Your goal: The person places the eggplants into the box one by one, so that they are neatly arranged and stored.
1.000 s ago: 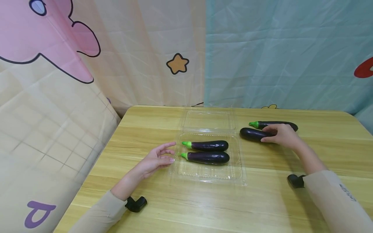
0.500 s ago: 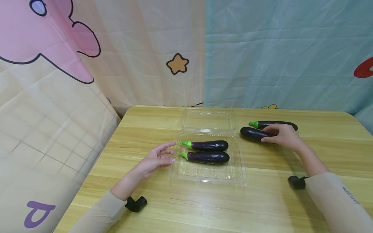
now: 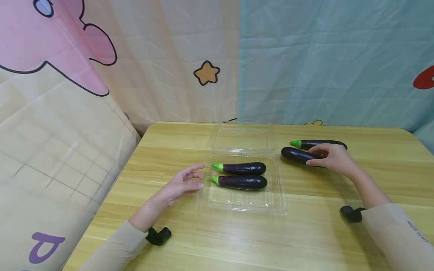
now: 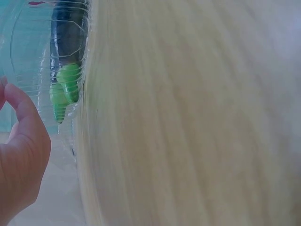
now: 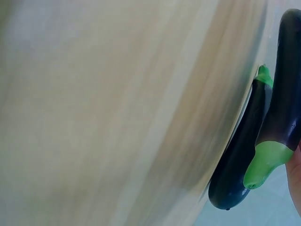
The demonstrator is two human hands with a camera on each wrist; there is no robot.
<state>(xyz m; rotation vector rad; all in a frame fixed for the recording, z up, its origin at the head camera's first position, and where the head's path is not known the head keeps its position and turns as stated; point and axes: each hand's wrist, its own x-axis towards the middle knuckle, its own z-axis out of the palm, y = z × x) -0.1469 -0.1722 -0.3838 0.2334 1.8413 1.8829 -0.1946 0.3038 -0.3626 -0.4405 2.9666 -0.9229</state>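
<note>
My right hand (image 3: 333, 159) grips an eggplant (image 3: 294, 155) near its stem end, to the right of the clear box. In the right wrist view the held eggplant (image 5: 284, 89) shows its green cap, with only a bit of the hand at the edge. Behind it on the table lies another eggplant (image 3: 322, 144), partly covered by the hand. Two eggplants, an upper one (image 3: 244, 168) and a lower one (image 3: 242, 182), lie side by side in the clear plastic clamshell box (image 3: 237, 207), green stems to the left. My left hand (image 3: 179, 186) is at the box's left edge, fingers loosely extended.
The box's clear lid (image 3: 242, 138) lies folded back flat behind its base. A wooden table (image 3: 210, 241) carries everything. Printed curtains (image 3: 288, 67) hang along its far side and on the left. Each wrist wears a black camera mount, the left one (image 3: 159, 236) close over the tabletop.
My right hand has shifted slightly to the right with the eggplant in its grip. The left hand and the two eggplants in the box stay where they were.
</note>
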